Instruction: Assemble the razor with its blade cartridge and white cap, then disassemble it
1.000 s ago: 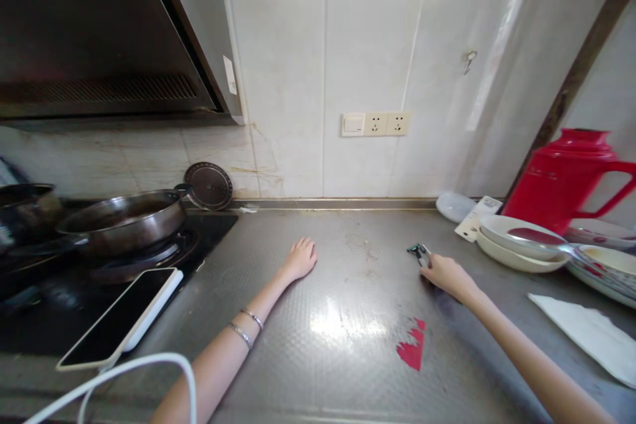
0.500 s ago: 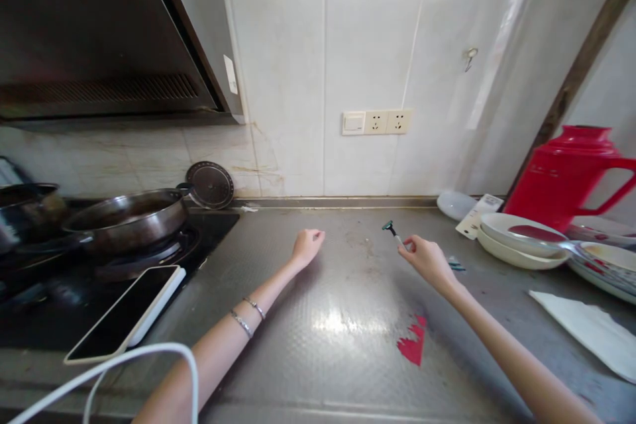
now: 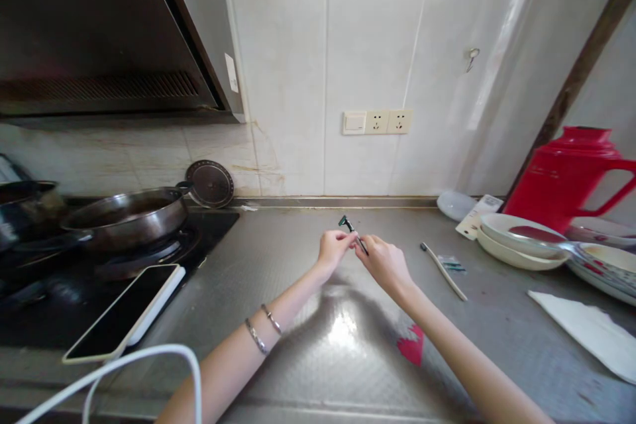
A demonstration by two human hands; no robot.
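both the left hand point(image 3: 334, 253) and right hand point(image 3: 385, 264) pinch the razor point(image 3: 354, 232), fingers nearly closed, above the steel counter point(image 3: 288, 245).

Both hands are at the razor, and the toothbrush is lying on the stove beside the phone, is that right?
Not quite: the toothbrush is on the metal counter, beside the small packet, as the head view shows. The left hand and right hand are indeed both at the razor.
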